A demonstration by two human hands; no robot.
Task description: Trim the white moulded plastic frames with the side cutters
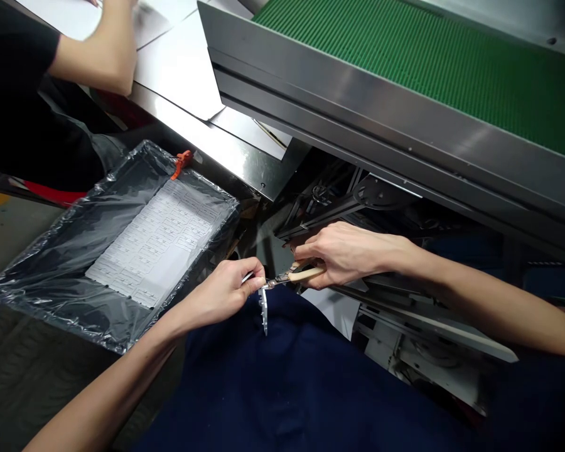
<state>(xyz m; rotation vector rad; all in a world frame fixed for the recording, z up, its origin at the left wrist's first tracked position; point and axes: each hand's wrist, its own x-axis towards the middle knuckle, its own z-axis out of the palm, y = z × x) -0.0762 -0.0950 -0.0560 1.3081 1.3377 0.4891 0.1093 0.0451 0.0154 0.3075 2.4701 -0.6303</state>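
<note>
No readable text, label, brand, number or sign. Flat pale parts [157, 235] in the plastic-lined tray [37, 276] show small repeated marks, too fine to tell whether letters or just shapes. Short row of pale specks [541, 263] on a dark surface at the right edge, also illegible.

A left hand [228, 290] pinches a small white part [264, 312] at the tips of pliers [307, 274] gripped by the right hand [341, 254], with a plastic-lined tray [42, 271] of flat pale pieces [153, 242] at left and a ribbed green belt [428, 69] at upper right.
</note>
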